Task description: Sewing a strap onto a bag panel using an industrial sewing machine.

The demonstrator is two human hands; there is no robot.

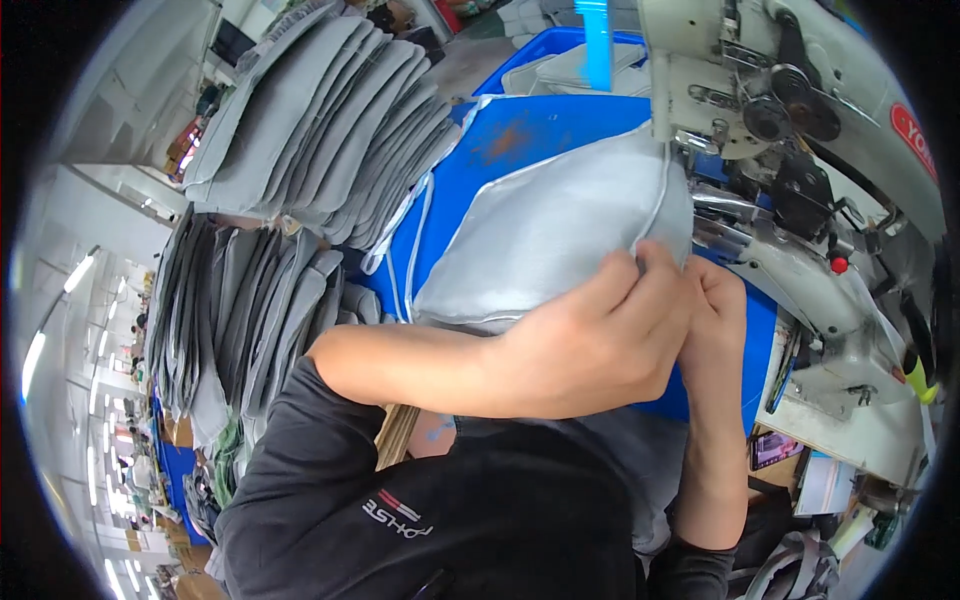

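A light grey fabric piece (550, 230) with a piped, stitched edge lies on the blue work surface (610, 115). Its far right corner reaches under the head of a sewing machine (790, 180). My left hand (600, 345) crosses in front of the piece, its thumb and fingers pinching the seam along the right edge. Right beside it, my right hand (716, 310) is closed with curled fingers at the same edge, close to the machine's metal parts. The left hand partly covers the near edge of the fabric. What lies inside the right fingers is mostly hidden.
Tall stacks of grey fabric pieces (300, 120) stand at the left, with more bundles (240, 310) below them. White cord (418, 240) hangs by the blue surface. A blue bin (530, 55) holds more pieces at the back. The machine's bed (850, 400) bounds the right side.
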